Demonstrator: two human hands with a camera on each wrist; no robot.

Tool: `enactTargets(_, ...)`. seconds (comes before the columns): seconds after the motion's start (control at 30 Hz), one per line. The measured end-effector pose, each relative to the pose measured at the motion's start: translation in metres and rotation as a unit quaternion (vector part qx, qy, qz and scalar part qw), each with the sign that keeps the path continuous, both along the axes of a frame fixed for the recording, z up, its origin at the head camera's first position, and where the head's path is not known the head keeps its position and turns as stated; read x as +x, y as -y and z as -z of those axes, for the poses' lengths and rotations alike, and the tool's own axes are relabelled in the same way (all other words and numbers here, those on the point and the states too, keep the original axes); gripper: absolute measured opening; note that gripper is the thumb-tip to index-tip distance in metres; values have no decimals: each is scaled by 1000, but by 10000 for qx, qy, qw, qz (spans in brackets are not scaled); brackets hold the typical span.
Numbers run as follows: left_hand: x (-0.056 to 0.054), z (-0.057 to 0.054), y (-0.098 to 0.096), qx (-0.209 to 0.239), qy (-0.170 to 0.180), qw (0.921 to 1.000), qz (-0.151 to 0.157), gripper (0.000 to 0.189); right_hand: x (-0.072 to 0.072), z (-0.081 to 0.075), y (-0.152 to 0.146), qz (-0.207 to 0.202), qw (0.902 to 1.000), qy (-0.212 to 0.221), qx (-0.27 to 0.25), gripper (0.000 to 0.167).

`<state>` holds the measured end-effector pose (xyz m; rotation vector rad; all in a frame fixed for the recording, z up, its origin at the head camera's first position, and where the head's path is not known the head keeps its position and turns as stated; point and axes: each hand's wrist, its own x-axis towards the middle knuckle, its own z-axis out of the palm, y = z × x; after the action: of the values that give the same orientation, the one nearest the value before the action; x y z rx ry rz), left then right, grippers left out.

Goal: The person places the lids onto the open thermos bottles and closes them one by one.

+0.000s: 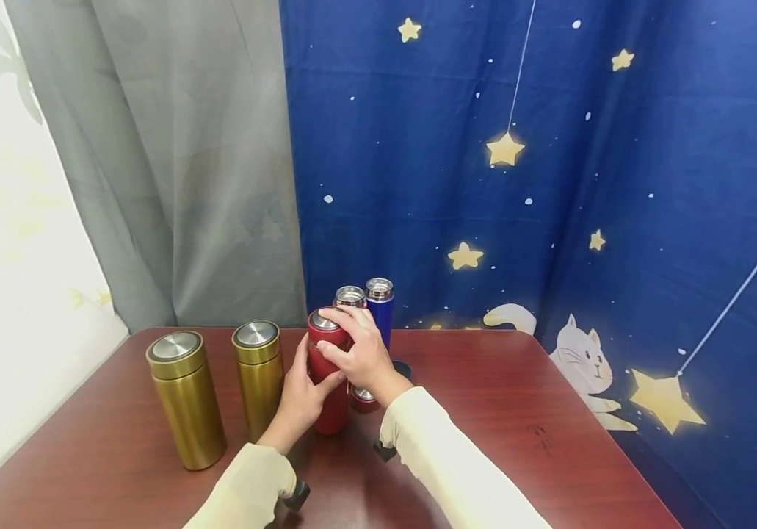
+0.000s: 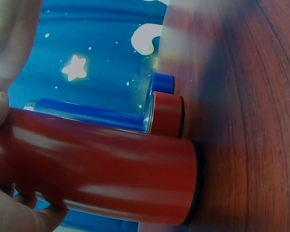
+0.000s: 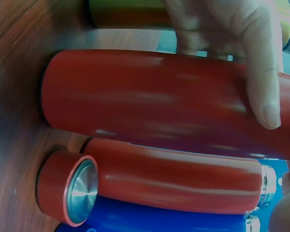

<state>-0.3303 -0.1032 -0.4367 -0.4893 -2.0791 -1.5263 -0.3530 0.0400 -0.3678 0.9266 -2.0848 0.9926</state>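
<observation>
A red thermos (image 1: 332, 419) stands upright on the table, with its steel-topped lid (image 1: 318, 322) on. My left hand (image 1: 302, 397) grips its body from the left; the right wrist view shows that thumb lying across the red surface. On the lid, the curled fingers and thumb of my right hand (image 1: 363, 353) hold from above and the right. Behind stand a second red thermos (image 3: 183, 176) and a blue thermos (image 1: 382, 316), both with bare steel mouths. A loose red lid (image 3: 58, 186) and a blue lid (image 2: 163, 83) rest on the table beside them.
Two gold thermoses with lids on stand to the left, a wider one (image 1: 193, 411) and a slimmer one (image 1: 261, 382). The reddish wooden table (image 1: 504, 441) reaches back to a blue star-printed curtain (image 1: 418, 184) and a grey curtain (image 1: 219, 184).
</observation>
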Motion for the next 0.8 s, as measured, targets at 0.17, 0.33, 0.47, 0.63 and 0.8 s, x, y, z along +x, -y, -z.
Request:
enactTargets(0.17,0,0,0,-26,43,10000,43,89,3,-1,-1,-47,9999,123,-53,45)
enactTargets(0.33,-1,-1,1,-39,48,10000,71,88,4,1,-1,-62,9997,184,-130,47)
enactTargets(0.47,-1,-1,1,-43,36,10000,47,90,5,2,-1,25,9999,122,-88,46)
enactTargets(0.63,1,0,1,15,96,9999,57,91,7,4,0,170,9997,144,-119,47)
enactTargets(0.8,1,1,1,56,87,9999,80,90,9,5,3,375,9990,89,-221,49)
